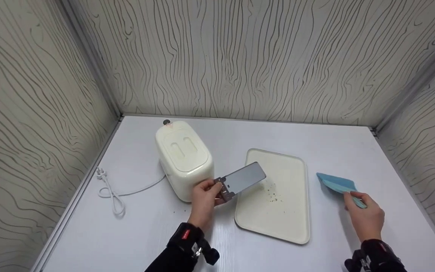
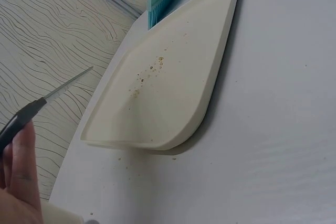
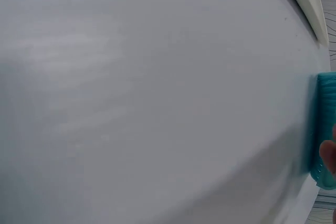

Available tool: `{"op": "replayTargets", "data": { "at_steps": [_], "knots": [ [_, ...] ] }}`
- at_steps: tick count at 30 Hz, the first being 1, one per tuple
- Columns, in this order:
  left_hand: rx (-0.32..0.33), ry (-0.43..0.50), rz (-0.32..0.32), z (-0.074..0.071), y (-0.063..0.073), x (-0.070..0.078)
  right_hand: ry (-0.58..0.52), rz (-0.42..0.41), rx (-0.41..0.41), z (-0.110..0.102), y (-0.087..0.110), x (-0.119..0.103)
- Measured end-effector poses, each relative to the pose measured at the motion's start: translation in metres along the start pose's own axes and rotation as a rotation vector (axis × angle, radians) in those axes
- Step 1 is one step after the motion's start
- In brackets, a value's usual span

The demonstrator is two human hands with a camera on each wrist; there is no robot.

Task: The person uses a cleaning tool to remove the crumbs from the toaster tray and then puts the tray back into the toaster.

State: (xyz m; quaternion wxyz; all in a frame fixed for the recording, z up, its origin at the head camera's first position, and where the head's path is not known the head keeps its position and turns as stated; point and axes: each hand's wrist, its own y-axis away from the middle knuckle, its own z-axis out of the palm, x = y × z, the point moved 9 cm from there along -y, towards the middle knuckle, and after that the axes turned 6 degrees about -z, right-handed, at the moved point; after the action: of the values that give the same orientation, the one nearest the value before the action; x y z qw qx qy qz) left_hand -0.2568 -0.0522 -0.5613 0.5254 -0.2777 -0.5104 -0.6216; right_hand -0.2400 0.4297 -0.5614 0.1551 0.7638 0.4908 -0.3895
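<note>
My left hand [image 1: 204,204] pinches the dark end of a flat grey metal crumb tray [image 1: 244,178], thumb on top. Its far end hangs over the left part of a cream serving tray [image 1: 288,166], where brown crumbs [image 1: 274,196] lie scattered. In the left wrist view the crumb tray [image 2: 68,84] appears nearly edge-on. Close behind that hand stands a cream toaster [image 1: 193,173]. To the right of the serving tray, my right hand [image 1: 366,215] grips a teal brush [image 1: 336,183] by its handle. In the right wrist view the brush [image 3: 326,103] shows only partly, at the edge.
A white power cord [image 1: 142,190] runs left from the toaster, its plug [image 1: 101,173] near the table's left edge. A few crumbs [image 2: 126,167] lie on the white table [image 1: 145,238] beside the serving tray. Wood-patterned panels [image 1: 240,56] enclose the back and sides.
</note>
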Motion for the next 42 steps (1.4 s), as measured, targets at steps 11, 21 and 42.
{"op": "replayTargets", "data": {
  "at_steps": [11,21,42],
  "knots": [
    [0.061,0.030,0.017,-0.005,0.002,0.001,0.061,-0.139,-0.070,0.005,0.004,0.003],
    [-0.003,0.088,-0.006,0.008,0.008,-0.009,0.291,-0.197,-0.167,0.018,0.007,0.004],
    [-0.044,0.115,-0.056,0.034,0.024,-0.032,0.479,-0.126,-0.276,0.030,0.000,0.004]
  ]
}}
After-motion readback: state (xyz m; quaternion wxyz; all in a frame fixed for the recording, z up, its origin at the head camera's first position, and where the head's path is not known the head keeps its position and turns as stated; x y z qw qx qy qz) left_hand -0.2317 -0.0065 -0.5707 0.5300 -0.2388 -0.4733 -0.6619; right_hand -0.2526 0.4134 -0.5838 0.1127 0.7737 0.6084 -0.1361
